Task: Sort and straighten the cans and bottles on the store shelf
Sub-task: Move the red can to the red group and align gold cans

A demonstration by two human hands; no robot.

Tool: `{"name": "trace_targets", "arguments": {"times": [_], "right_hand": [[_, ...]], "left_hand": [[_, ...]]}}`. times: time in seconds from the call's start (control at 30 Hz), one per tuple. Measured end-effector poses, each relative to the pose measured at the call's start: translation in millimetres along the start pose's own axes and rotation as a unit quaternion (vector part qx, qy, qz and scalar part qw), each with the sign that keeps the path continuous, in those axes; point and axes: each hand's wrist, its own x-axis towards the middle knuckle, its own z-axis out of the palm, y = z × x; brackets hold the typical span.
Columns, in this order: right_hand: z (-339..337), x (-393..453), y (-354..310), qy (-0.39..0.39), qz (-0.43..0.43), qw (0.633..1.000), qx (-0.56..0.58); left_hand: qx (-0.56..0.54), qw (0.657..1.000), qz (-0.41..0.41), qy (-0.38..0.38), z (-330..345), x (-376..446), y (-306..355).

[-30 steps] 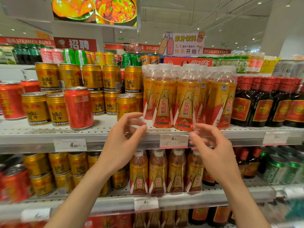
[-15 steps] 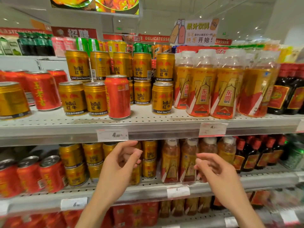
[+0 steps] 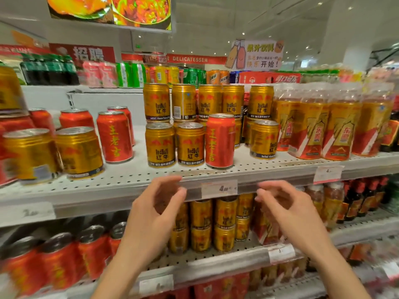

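A lone red can (image 3: 219, 140) stands upright among stacked gold Red Bull cans (image 3: 190, 145) on the upper shelf (image 3: 121, 186). To the left, two gold cans (image 3: 79, 152) stand in front of a group of red cans (image 3: 114, 137). Gold-labelled bottles (image 3: 339, 128) fill the right side. My left hand (image 3: 155, 214) and my right hand (image 3: 287, 212) hover below the shelf's front edge, fingers apart, holding nothing. Both hands are blurred.
Price tags (image 3: 219, 187) hang on the shelf edge. The lower shelf (image 3: 216, 266) carries red cans, gold cans and bottles. Dark bottles (image 3: 364, 199) stand at the right. A higher shelf behind holds green and pink drinks (image 3: 108, 74).
The view has swung left, so the cans now sit in the middle and the bottles at the right. Both hands stay open below the shelf edge.
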Motion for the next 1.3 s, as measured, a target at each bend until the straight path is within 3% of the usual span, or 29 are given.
{"name": "trace_targets", "arguments": {"times": [0.23, 0.43, 0.6, 1.07, 1.3], "right_hand": [[24.4, 65.5, -63.3, 0.048, -0.134, 0.988, -0.057], [38.3, 106.7, -84.4, -0.029, -0.165, 0.977, -0.132], [37.9, 116.1, -80.7, -0.077, -0.158, 0.977, -0.119], [21.0, 111.5, -75.8, -0.08, -0.13, 0.988, -0.021], [11.3, 98.1, -74.4, -0.073, -0.109, 0.991, 0.041]], "left_hand": [[0.155, 0.978, 0.112, 0.084, -29.3, 35.4, 23.5], [0.266, 0.96, 0.049, 0.07, -29.5, 81.5, 13.6], [0.271, 0.96, 0.039, 0.053, -23.2, 98.1, 10.8], [0.26, 0.965, 0.033, -0.001, -7.9, 110.7, 9.0], [0.183, 0.977, 0.093, 0.061, -14.3, 81.1, 12.7]]}}
